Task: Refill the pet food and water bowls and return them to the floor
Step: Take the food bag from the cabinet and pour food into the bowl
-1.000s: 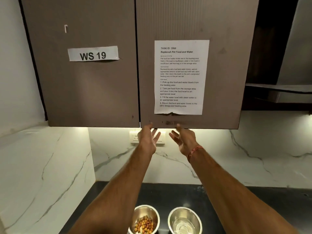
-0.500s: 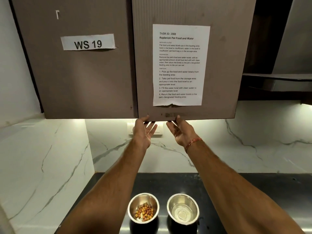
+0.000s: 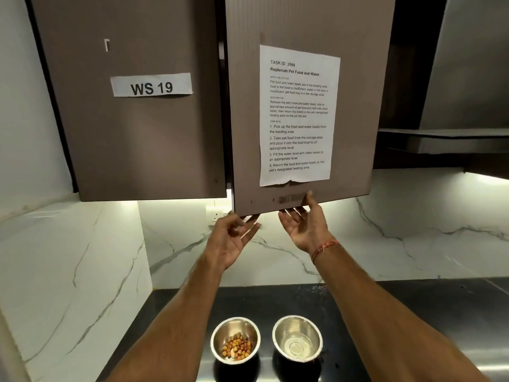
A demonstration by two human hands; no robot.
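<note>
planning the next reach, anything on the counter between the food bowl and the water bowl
Head view: nothing; only bare dark counter separates the food bowl and water bowl.

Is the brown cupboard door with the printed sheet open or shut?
Partly open: brown cupboard door swings out past its neighbour, with a gap.

A strip of white light glows from beneath the wall cabinets (image 3: 154, 119), washing the marble backsplash (image 3: 385, 244) brightly while the cabinet fronts sit in dim, muted brown. Glare streaks the dark tabletop (image 3: 482, 354) at lower right, and both steel bowls (image 3: 235, 340) catch highlights. Wide-angle distortion bows the edges. The printed sheet (image 3: 298, 114) reads sharply; the upper right falls into deep shadow.
</note>
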